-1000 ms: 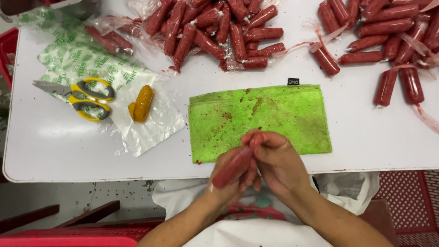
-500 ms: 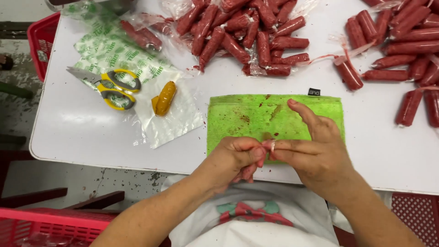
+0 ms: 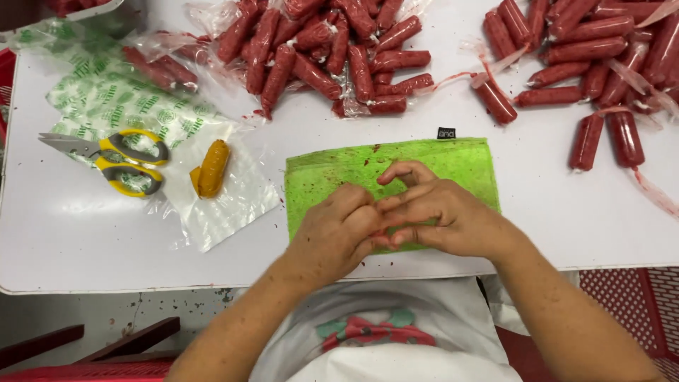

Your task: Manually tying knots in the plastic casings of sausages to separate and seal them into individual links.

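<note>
Head view: left hand [image 3: 338, 233] and right hand [image 3: 438, 212] meet over the green mat [image 3: 467, 159], fingers pinched on something hidden; whether it is a sausage cannot be told. Slippery fingers may drop it. Sausage pile [image 3: 332, 49] lies at 12 o'clock.

Bench [image 3: 85, 233]: smooth white, slight sheen. Green mat [image 3: 453, 166]: matt, cloth-like, stained. Sausages [image 3: 332, 49]: glossy red in clear plastic film. Scissors [image 3: 106, 159]: bare metal blades, yellow plastic handles. Clear bag [image 3: 233, 205]: crinkled thin plastic.
</note>
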